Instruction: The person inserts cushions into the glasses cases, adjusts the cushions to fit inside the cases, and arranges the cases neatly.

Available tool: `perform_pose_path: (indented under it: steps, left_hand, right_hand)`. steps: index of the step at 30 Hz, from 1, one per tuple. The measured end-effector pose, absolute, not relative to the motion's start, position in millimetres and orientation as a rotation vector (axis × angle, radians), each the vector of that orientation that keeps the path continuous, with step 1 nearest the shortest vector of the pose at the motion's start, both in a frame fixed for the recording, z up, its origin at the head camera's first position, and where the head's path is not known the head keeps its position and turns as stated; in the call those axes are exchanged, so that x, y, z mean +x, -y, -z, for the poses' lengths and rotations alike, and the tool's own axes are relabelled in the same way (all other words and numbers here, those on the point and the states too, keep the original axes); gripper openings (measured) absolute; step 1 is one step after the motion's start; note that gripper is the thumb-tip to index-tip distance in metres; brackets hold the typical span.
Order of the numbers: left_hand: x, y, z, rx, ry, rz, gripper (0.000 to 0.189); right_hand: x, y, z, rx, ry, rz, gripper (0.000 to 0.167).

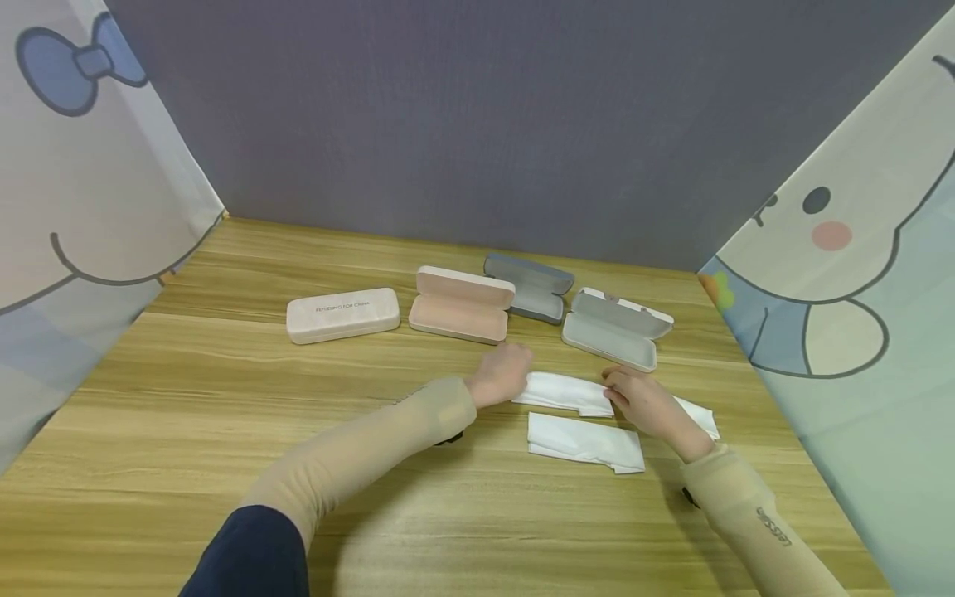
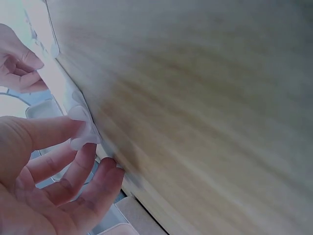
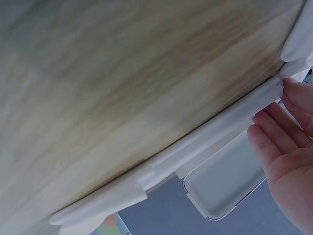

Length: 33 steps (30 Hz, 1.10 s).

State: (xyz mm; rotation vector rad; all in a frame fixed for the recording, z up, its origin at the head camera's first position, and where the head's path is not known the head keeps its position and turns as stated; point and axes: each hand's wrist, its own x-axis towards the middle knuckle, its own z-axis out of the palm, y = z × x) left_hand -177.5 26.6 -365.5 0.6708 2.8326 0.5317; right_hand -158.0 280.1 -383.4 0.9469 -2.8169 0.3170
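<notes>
A folded white cloth (image 1: 563,391) lies stretched between my two hands on the wooden table. Its left end is pinched between the thumb and fingers of my left hand (image 1: 501,375), as the left wrist view shows. At the right end, my right hand (image 1: 647,402) pinches the cloth's edge with thumb and fingers. Just in front lies a second folded white cloth (image 1: 585,442). A third white cloth (image 1: 700,417) is partly hidden behind my right hand and wrist.
Behind the hands stand three open glasses cases: a pink-lined one (image 1: 458,322), a dark grey one (image 1: 539,304) and a grey-lined white one (image 1: 612,340). A closed pale case (image 1: 343,317) lies further left. A grey panel (image 1: 462,124) borders the table's (image 1: 186,398) back.
</notes>
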Motion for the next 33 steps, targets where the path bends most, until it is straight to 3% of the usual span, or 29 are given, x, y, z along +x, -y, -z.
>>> perform_pose_path:
  steps: [10,16,21,27,33]
  left_hand:
    - [-177.8,-20.9,362.9,0.671,-2.788,-0.613,0.03]
    - [-177.5,-10.3,358.9,0.682,-2.776,-0.671,0.022]
    - [-179.8,0.7,351.9,0.712,-2.81,-0.717,0.029]
    - [-181.2,15.9,338.2,0.75,-2.854,-0.764,0.014]
    - [-183.1,30.3,331.5,0.736,-2.859,-0.877,0.028]
  right_hand:
    - [-156.1,-277.8,380.3,0.916,2.809,-0.335,0.007]
    - [-155.5,-272.5,372.4,0.841,2.863,-0.399,0.011]
    - [-156.5,-267.2,365.7,0.806,2.882,-0.478,0.012]
    - [-161.1,-261.7,360.4,0.817,2.835,-0.541,0.009]
    - [-167.3,-253.6,354.4,0.871,2.736,-0.623,0.004]
